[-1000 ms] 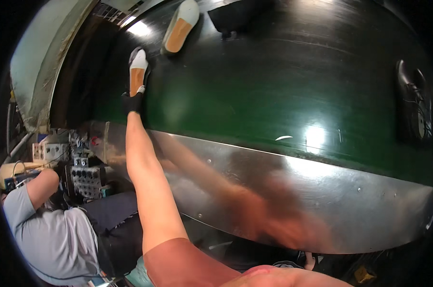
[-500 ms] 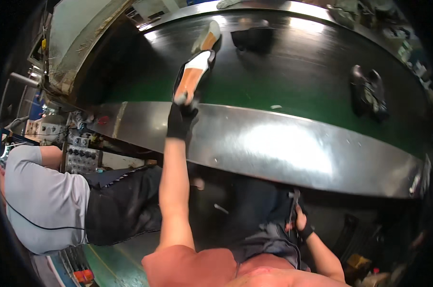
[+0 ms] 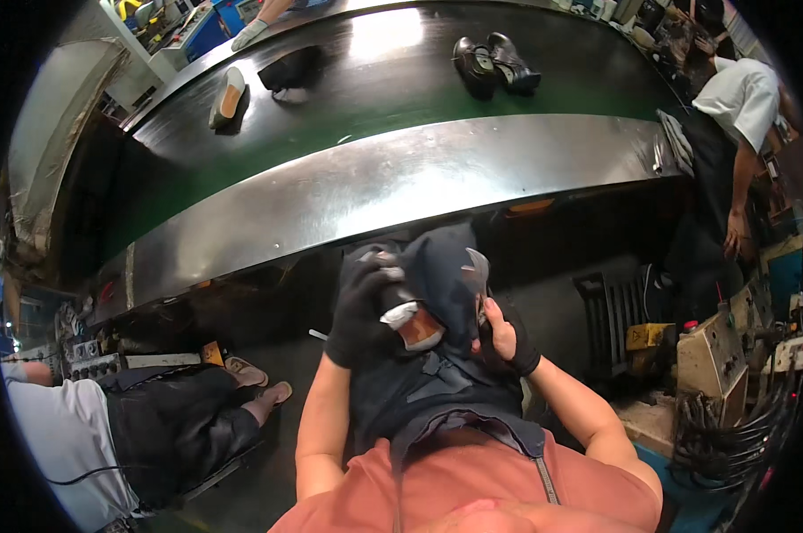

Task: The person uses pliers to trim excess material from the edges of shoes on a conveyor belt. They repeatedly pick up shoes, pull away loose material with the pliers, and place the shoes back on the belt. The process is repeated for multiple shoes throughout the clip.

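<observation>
**Both hands on a dark shoe upper over the lap**

The left hand point(image 3: 361, 306), in a black glove, is clenched around the left side of a dark shoe upper point(image 3: 446, 280) and presses a pale rag point(image 3: 399, 314) against it. The right hand point(image 3: 501, 333), in a fingerless black glove, grasps the upper from the right, thumb laid along its edge. The upper sits between the two hands, above the dark apron point(image 3: 419, 391) on the lap and just below the steel edge point(image 3: 375, 191) of the conveyor. Its long axis runs roughly up and down in the view, slightly tilted; the rounded dark end points away toward the conveyor, and the open end, showing a brown lining point(image 3: 422, 330), faces the person.

On the green belt point(image 3: 348, 111) a pair of black shoes point(image 3: 494, 64) lies well apart from the hands, with a tan-soled shoe point(image 3: 227, 96) and a black upper point(image 3: 288, 69) farther left. A seated person point(image 3: 108, 435) is at the lower left, and another in a white shirt point(image 3: 740, 93) stands at the right beside a machine point(image 3: 716, 355).
</observation>
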The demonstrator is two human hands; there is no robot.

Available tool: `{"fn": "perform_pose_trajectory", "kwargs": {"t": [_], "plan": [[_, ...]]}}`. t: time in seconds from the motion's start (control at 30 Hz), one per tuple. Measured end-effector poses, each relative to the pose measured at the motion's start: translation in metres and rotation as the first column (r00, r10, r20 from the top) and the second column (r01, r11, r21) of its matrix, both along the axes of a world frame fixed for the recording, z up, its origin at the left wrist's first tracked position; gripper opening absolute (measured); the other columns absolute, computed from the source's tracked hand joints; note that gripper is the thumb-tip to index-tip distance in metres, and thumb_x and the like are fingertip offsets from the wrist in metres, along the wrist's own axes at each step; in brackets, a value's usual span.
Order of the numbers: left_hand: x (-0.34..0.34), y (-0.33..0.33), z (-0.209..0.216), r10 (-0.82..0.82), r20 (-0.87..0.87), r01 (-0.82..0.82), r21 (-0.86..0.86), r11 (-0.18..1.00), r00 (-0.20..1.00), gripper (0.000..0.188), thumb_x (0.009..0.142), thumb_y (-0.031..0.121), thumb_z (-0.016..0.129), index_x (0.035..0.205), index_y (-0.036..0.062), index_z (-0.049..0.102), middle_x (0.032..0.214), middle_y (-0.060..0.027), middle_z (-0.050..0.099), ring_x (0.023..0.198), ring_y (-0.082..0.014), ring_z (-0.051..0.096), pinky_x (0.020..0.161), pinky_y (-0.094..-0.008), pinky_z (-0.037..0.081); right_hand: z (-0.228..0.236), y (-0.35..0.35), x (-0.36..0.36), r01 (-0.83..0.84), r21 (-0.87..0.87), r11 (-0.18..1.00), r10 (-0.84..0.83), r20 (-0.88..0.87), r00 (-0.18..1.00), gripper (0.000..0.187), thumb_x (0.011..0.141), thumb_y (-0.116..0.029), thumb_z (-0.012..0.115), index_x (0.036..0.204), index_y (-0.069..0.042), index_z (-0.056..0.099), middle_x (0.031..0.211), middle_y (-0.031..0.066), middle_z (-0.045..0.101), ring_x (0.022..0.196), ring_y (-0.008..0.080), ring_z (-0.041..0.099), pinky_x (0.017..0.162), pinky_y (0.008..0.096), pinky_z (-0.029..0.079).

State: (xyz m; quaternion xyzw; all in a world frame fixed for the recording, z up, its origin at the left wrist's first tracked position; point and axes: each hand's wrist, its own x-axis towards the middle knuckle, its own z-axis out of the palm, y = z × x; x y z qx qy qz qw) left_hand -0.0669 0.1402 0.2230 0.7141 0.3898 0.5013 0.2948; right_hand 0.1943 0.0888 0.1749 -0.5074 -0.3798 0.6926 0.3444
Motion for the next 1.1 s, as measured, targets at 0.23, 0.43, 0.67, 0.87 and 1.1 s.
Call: {"fn": "perform_pose_trajectory", "kwargs": {"t": [0.23, 0.43, 0.67, 0.87, 1.1], "plan": [[0.023, 0.046, -0.004, -0.083, -0.256, 0.107, 0.082, 0.991, 0.963, 0.024, 0.076, 0.014, 0.07, 0.099, 0.0055, 0.066, 0.105, -0.0131, 0.065, 0.102, -0.0332, 0.061, 0.094, -0.0422, 0.046, 0.033, -0.025, -0.004, -0.067, 0.041, 0.997, 0.068, -0.024, 0.997, 0.044, 0.101, -0.041, 0.037, 0.088, -0.004, 0.056, 0.073, 0.0023, 0.055, 0.06, 0.0107, 0.052, 0.056, 0.0246, 0.043], [0.029, 0.086, -0.072, -0.248, 0.148, 0.274, -0.2, 0.941, 0.957, 0.025, 0.089, 0.025, 0.052, 0.092, 0.0027, 0.065, 0.1, -0.0109, 0.065, 0.1, -0.0249, 0.06, 0.094, -0.0367, 0.044, 0.004, -0.025, -0.021, -0.269, 0.013, 0.963, 0.269, 0.002, 0.963, 0.042, 0.104, -0.034, 0.032, 0.095, -0.002, 0.059, 0.082, -0.0018, 0.056, 0.079, 0.0096, 0.051, 0.072, 0.0261, 0.042], [0.034, 0.07, -0.072, -0.11, 0.355, 0.24, -0.348, 0.906, 0.928, 0.08, 0.094, 0.064, 0.016, 0.088, 0.0003, 0.063, 0.095, -0.0099, 0.063, 0.099, -0.0234, 0.056, 0.096, -0.0364, 0.039, 0.022, 0.012, -0.072, -0.02, -0.425, 0.905, -0.264, -0.596, 0.758, 0.047, 0.103, -0.035, 0.031, 0.111, 0.003, 0.059, 0.1, 0.0139, 0.063, 0.091, 0.0225, 0.06, 0.086, 0.0329, 0.047], [0.04, 0.068, -0.065, -0.091, 0.379, 0.239, -0.367, 0.899, 0.921, 0.082, 0.092, 0.066, 0.019, 0.082, -0.0001, 0.066, 0.093, -0.0112, 0.065, 0.103, -0.024, 0.056, 0.104, -0.0389, 0.032, 0.003, 0.006, -0.05, -0.2, -0.017, 0.98, 0.196, -0.138, 0.971, 0.043, 0.102, -0.035, 0.037, 0.08, -0.003, 0.055, 0.063, 0.0061, 0.053, 0.06, 0.0164, 0.05, 0.061, 0.0331, 0.044], [0.018, 0.039, -0.067, 0.025, 0.622, 0.365, -0.49, 0.792, 0.782, 0.075, 0.092, 0.059, 0.025, 0.078, -0.0021, 0.066, 0.099, -0.0169, 0.065, 0.102, -0.0287, 0.059, 0.104, -0.0415, 0.033, -0.06, -0.033, -0.076, -0.417, 0.527, 0.74, 0.133, 0.494, 0.859, 0.018, 0.09, -0.007, 0.044, 0.1, 0.0, 0.058, 0.095, 0.0217, 0.059, 0.084, 0.039, 0.057, 0.074, 0.0424, 0.046]]}}
